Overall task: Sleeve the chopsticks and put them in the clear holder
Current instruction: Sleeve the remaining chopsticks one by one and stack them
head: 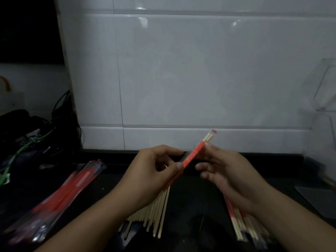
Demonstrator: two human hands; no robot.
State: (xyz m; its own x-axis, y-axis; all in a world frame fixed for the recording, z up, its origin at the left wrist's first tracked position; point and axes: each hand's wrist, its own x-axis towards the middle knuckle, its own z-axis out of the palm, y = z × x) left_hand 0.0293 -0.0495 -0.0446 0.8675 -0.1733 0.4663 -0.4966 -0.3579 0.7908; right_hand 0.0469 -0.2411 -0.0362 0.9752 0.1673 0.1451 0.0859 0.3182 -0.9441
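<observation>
A big white tiled wall [181, 70] stands behind both hands. Below the hands lies a dark counter [190, 206]. A clear holder [325, 88] stands far off to the right of the right hand, against the wall; it is hard to see. To the left of the left hand lies a pile of red sleeves [60, 197] in shiny plastic. Under the left wrist is a heap of bare chopsticks [156, 211]. Under the right wrist lies a bunch of sleeved chopsticks [241, 222]. Past the sleeves, further left, sits a tangle of cables [27, 139].

The left hand [154, 170] pinches a red sleeve [190, 157] with thumb and fingers. The right hand [223, 171] is blurry; its fingers curl beside the top of the sleeve, and I cannot tell if they grip it. A pair of chopsticks [208, 137] pokes out of the sleeve's top end, just above the right hand's fingers.
</observation>
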